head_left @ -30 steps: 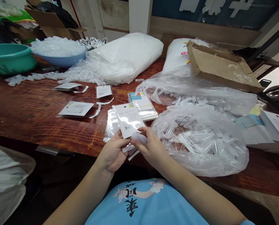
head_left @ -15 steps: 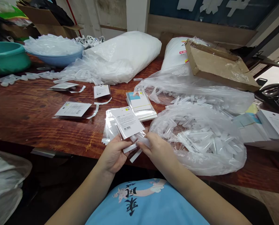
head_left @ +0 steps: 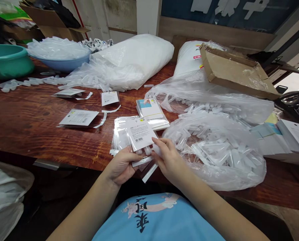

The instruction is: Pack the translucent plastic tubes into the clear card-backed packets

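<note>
Wooden table spreads out in front of me, a plump white sack across its far side. On my right, an open clear bag full of loose translucent pieces sprawls near my forearm. A stack of carded packets sits just ahead. My left hand has thumb and fingers closed on the near left edge of a clear packet with a printed white card. This packet lies ahead of and between my hands, over a sheaf of clear sleeves; its long axis runs away from me, leaning slightly left, flap end towards me. My right hand is at its near right corner, pinching what looks like a translucent piece beside the flap end, so that hand is nearer the right edge. Below, a narrow white strip juts towards me.
</note>
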Demonstrator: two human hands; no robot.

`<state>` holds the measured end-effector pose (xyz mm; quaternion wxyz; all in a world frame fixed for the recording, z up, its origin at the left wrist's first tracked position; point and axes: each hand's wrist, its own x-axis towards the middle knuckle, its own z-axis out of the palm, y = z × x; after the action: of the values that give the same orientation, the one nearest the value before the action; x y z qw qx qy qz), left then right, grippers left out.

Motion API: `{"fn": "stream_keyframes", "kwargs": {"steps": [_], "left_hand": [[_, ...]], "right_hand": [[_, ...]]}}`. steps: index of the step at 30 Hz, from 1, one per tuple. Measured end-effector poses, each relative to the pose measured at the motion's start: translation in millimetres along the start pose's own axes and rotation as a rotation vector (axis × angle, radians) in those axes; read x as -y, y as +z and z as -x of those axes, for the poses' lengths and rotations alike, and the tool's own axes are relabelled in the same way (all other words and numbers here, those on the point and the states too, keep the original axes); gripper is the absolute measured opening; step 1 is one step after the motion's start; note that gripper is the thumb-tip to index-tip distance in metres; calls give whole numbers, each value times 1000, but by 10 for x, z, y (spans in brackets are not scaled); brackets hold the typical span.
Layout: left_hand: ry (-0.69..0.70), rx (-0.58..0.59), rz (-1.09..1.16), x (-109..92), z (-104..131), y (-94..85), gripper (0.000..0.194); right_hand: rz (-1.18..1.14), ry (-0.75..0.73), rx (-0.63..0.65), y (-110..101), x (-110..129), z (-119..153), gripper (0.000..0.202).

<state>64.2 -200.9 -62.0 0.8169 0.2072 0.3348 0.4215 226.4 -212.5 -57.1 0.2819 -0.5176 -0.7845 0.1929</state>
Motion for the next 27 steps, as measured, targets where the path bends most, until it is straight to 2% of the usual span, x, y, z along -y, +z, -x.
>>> {"fn": "stream_keyframes", "kwargs": {"steps": [3, 6, 9, 12, 17, 23, 25, 27], "left_hand": [[-19, 43, 9, 16, 0, 10, 61], [-6, 21, 1, 5, -4, 3, 57], [7, -22, -28, -48, -10, -27, 59], [27, -17, -27, -95, -10, -45, 65], [35, 6, 13, -82, 8, -34, 64], [31, 64, 51, -3, 37, 46, 68], [21, 57, 55, -2, 30, 48, 65], [0, 47, 49, -18, 21, 27, 58]], "right_hand": [[121, 25, -7, 14, -16, -29, 34], [87, 58, -21, -21, 17, -39, 32], [24, 123, -54, -90, 72, -3, 41], [82, 167, -16, -125, 100, 54, 46], [211, -17, 17, -105, 82, 104, 39], [342, 62, -122, -37, 121, 38, 24], [305, 65, -141, -6, 132, 21, 26], [231, 9, -167, 24, 124, 29, 36]]}}
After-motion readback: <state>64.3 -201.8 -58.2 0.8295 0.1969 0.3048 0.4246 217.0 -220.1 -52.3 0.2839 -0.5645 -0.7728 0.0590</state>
